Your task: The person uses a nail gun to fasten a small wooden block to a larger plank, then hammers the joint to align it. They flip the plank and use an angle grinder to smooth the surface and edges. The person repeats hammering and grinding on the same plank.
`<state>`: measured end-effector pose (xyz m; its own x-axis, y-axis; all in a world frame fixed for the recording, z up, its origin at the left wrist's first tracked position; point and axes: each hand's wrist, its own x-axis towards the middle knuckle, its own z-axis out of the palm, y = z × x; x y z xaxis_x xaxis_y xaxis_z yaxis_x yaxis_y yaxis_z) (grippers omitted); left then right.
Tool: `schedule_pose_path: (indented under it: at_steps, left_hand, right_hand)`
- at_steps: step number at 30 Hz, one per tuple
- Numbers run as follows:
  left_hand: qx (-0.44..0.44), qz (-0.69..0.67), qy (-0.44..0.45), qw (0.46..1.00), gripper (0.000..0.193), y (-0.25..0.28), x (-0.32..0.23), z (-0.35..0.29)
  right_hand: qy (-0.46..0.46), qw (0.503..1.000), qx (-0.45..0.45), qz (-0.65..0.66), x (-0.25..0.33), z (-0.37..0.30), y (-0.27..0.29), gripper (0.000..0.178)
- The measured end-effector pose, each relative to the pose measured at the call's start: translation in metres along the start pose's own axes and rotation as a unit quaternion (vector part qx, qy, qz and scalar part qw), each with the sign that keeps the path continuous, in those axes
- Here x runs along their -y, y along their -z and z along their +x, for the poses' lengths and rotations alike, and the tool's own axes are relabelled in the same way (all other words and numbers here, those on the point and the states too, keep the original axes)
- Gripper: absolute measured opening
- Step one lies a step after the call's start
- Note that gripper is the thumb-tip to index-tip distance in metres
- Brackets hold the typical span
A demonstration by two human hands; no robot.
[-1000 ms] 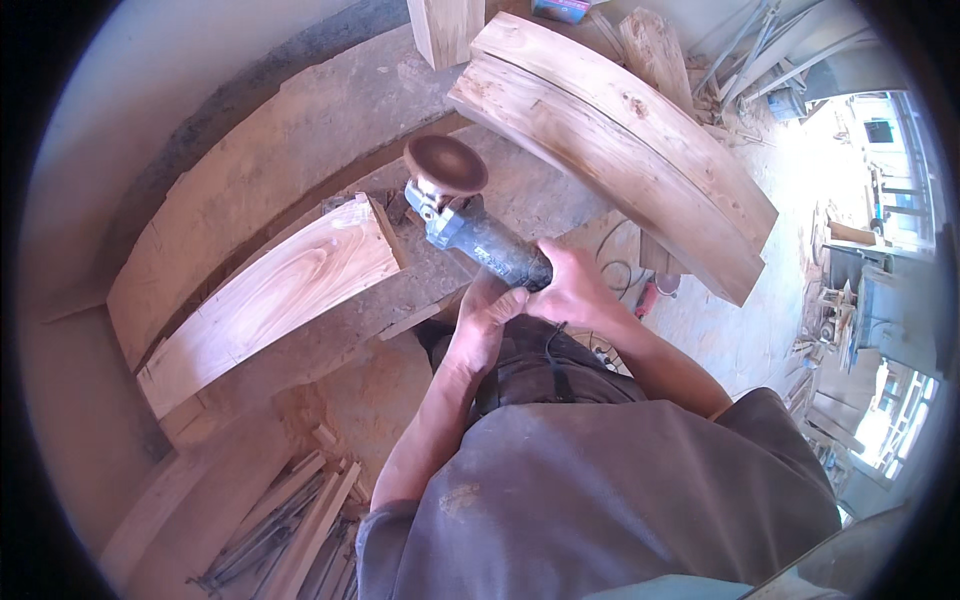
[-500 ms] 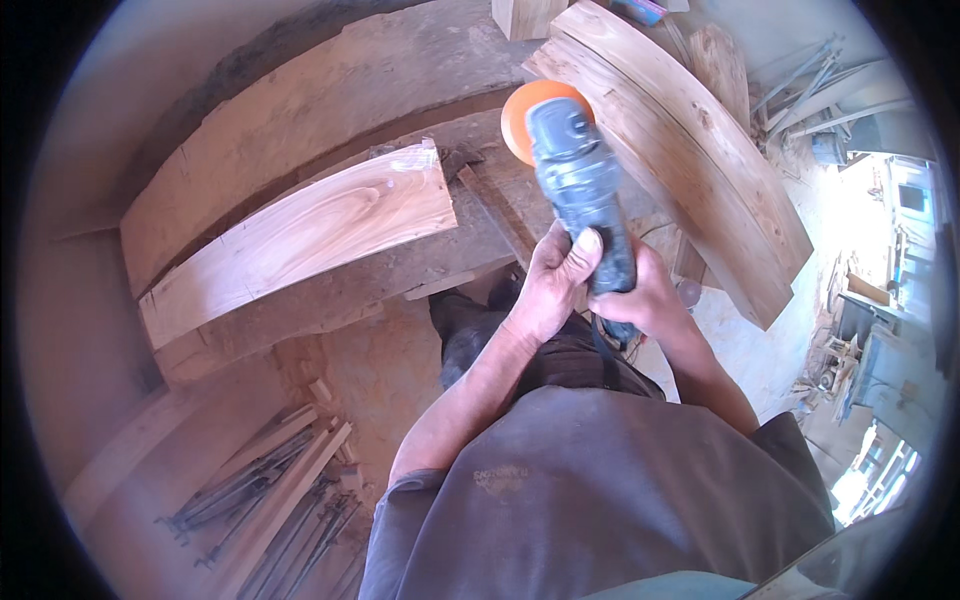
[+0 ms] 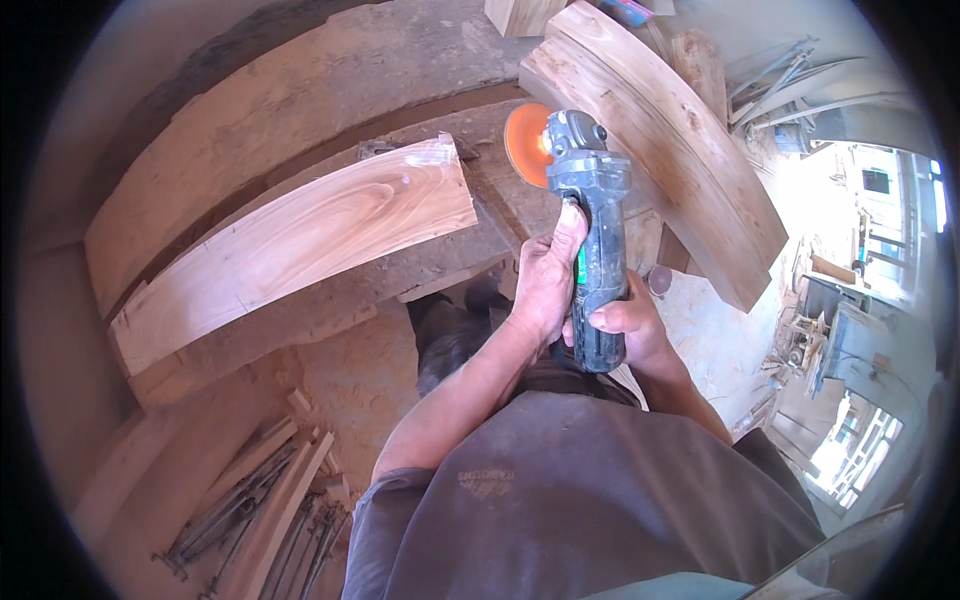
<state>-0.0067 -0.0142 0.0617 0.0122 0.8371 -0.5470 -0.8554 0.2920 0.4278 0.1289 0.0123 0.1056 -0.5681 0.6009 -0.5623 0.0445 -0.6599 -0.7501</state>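
Both my hands hold a grey angle grinder in front of my body, its head pointing away from me. An orange disc sits at its far end, facing left. My left hand wraps the body's left side, thumb laid up along it near the head. Lower down, my right hand grips the rear of the handle from the right, thumb across it. To the left, a wide board with swirling grain lies on the workbench; the disc is apart from it.
Thick stacked planks slant along the right of the bench. A long wooden slab runs behind the board. On the floor at lower left lie wood strips and metal bar clamps. More lumber and rods lean at far right.
The grinder has rolled in my hands, so the orange disc now shows more edge-on. My left thumb has shifted up toward its head. The view has turned slightly.
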Motion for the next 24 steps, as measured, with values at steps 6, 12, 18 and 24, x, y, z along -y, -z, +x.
schedule_pose_path:
  at_steps: [6, 12, 18, 24]
  left_hand:
    - [0.075, -0.023, 0.093, 0.993, 0.077, 0.02, -0.016, -0.003]
    - [0.159, -0.132, 0.075, 0.975, 0.076, 0.023, -0.037, -0.01]
    - [0.059, 0.044, 0.008, 0.997, 0.051, 0.041, -0.027, -0.031]
    - [-0.049, 0.037, -0.041, 0.997, 0.026, 0.053, -0.033, -0.041]
  right_hand:
    - [0.026, 0.997, -0.037, -0.065, 0.0, -0.003, -0.026, 0.061]
    - [-0.005, 0.996, -0.04, -0.083, 0.002, 0.001, -0.032, 0.059]
    - [-0.039, 0.985, -0.058, -0.158, -0.008, 0.007, -0.043, 0.057]
    - [-0.077, 0.975, 0.003, -0.209, -0.005, 0.025, -0.061, 0.057]
